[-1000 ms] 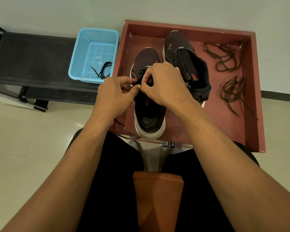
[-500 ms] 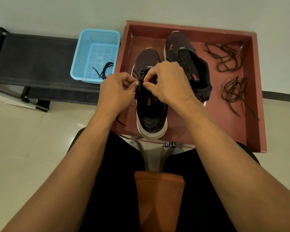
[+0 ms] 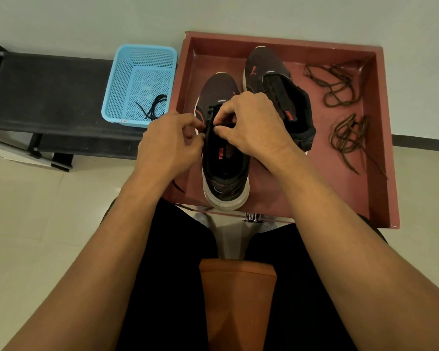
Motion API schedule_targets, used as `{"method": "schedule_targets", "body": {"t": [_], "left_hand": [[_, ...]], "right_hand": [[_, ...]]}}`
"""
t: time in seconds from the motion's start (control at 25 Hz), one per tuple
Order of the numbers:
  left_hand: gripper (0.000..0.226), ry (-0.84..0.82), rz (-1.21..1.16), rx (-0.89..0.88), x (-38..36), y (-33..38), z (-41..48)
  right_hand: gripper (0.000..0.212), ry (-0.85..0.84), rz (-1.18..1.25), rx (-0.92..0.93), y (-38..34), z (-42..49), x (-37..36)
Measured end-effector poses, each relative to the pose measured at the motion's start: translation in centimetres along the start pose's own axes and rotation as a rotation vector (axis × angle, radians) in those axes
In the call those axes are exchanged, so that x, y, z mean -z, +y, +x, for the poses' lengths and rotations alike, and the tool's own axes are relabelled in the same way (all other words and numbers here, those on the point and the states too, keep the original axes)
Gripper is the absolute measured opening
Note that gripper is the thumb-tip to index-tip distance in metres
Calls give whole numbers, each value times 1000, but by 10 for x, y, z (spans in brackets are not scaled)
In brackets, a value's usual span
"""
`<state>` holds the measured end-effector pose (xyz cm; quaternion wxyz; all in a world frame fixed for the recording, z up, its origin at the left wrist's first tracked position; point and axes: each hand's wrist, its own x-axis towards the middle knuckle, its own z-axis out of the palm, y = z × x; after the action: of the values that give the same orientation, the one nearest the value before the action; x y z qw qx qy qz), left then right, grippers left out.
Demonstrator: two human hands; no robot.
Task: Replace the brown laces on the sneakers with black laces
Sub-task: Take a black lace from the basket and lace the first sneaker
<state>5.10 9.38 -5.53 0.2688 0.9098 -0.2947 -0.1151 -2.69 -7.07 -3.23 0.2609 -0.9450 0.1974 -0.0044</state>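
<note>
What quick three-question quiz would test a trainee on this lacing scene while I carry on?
1. True or false: both brown laces lie in the red tray.
2. The spare black lace lies: A in the blue basket; B on the lap; C beside the brown laces.
3. Which sneaker do the left hand and right hand work on, and what do they pinch?
Key: 1 true; 2 A; 3 the near sneaker, its threaded black lace.
</note>
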Motion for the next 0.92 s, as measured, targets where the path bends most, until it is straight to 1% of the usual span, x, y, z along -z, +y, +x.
{"method": "schedule_targets", "body": {"t": [0.08, 0.16, 0.2, 0.36, 0.44, 0.52, 0.68, 0.72, 0.84, 0.92], "left_hand": [[18, 46, 20, -34, -2, 0, 2], [9, 61, 36, -14, -1, 4, 1], [5, 55, 46, 29, 0, 5, 0], [8, -8, 154, 258, 9, -1, -8], [7, -80, 195, 292, 11, -5, -11], [4, -92, 180, 258, 11, -5, -10], [14, 46, 32, -21, 5, 0, -3], [15, 54, 19, -59, 3, 1, -1], [11, 8, 40, -55, -2, 1, 2], [2, -6, 55, 18, 0, -1, 0]], "right_hand": [[13, -8, -4, -6, 0, 0, 0], [14, -15, -7, -6, 0, 0, 0], [14, -19, -11, -6, 0, 0, 0], [13, -14, 7, -4, 3, 1, 1], [12, -11, 14, -8, 4, 1, 1], [12, -7, 13, -4, 4, 1, 2], [16, -17, 0, 16, 3, 1, 2], [17, -24, -9, 19, 3, 1, 2], [22, -29, -20, 28, 3, 2, 2], [29, -6, -45, 31, 6, 3, 1]]}}
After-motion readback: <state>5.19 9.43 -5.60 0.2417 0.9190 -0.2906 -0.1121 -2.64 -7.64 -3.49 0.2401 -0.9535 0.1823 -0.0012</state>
